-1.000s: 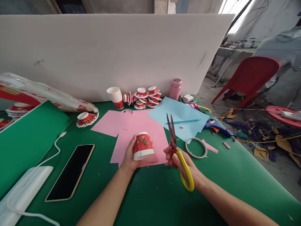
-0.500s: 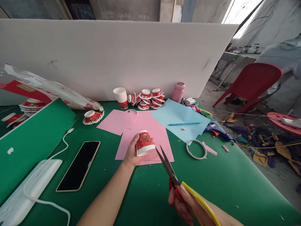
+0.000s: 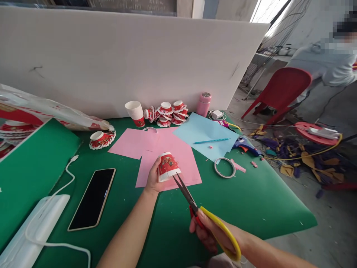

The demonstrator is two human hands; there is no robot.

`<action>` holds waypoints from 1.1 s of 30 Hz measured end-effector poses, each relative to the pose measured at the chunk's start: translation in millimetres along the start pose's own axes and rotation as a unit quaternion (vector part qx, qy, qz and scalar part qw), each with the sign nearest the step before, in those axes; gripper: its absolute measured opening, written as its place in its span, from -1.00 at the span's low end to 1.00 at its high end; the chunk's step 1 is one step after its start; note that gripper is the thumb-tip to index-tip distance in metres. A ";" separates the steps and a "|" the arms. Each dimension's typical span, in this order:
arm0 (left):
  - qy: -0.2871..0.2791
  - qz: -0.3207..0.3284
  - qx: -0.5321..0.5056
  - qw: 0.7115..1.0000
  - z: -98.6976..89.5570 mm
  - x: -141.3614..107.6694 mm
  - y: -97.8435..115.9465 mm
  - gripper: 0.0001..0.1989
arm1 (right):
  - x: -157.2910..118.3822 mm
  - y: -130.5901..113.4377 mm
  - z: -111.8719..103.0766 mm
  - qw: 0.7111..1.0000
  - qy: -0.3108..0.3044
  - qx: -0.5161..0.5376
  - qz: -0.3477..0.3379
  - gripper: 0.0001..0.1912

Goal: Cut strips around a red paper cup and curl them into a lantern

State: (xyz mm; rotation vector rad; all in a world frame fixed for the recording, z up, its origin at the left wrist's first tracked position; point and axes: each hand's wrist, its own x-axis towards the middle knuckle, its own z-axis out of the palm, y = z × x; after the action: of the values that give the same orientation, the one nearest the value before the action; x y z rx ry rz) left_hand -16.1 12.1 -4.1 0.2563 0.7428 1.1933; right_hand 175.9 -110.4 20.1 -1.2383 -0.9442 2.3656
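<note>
My left hand [image 3: 153, 176] is wrapped round a red patterned paper cup [image 3: 168, 164], tilted over pink paper sheets [image 3: 181, 154]. The cup's white rim faces toward me, and slits run up from it on the left side. In my right hand [image 3: 208, 232] are scissors [image 3: 187, 193] with a yellow and a red handle. Their blades are slightly parted, with the tips at the cup's rim; whether they touch it I cannot tell. Beyond the hands stand stacked paper cups [image 3: 135, 111] and a cluster of cut, fringed cups [image 3: 166, 113].
A phone [image 3: 92, 199] and a white power strip [image 3: 36, 227] lie left. Right are a blue sheet [image 3: 205, 130] with a pencil [image 3: 212, 141], a tape roll [image 3: 224, 168] and a glue gun [image 3: 247, 146]. A pink bottle [image 3: 203, 104] stands behind; a person [image 3: 320, 65] sits beyond.
The scissors have come closer to the cup, and their blades have drawn nearer together at the rim. My left hand keeps hold of the cup. The view has turned right, bringing the seated person further in.
</note>
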 end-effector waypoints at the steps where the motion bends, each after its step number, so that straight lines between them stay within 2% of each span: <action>1: -0.004 0.004 0.000 1.000 -0.6 0.4 -0.2 -0.71 | 1.8 -1.5 1.3 1.000 0.000 0.001 0.005 -0.28; 6: -0.030 0.009 -0.006 0.999 -4.0 1.7 -0.6 -0.69 | 8.6 -10.8 8.5 1.000 0.010 -0.005 0.014 -0.26; 15: -0.032 0.012 -0.003 0.999 -3.1 -0.7 1.8 -0.69 | 9.6 -21.7 17.4 0.994 0.047 -0.101 -0.009 -0.23; 19: -0.026 0.014 -0.001 1.000 -1.4 -1.4 3.0 -0.69 | 8.5 -27.4 20.4 0.991 0.045 -0.129 -0.010 -0.20; 27: -0.015 0.029 0.009 0.999 -2.1 -0.7 3.9 -0.70 | 8.3 -28.7 19.3 0.989 0.040 -0.137 -0.025 -0.24; 33: -0.031 0.035 0.012 0.999 -5.1 0.4 2.3 -0.72 | 13.1 -25.8 17.7 0.995 0.040 -0.092 -0.004 -0.23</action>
State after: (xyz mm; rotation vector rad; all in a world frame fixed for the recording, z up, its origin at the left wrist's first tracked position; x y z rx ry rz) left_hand -21.1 12.4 -6.8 0.3398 0.7002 1.2376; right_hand 153.2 -91.6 36.8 -1.3807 -1.1598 2.2456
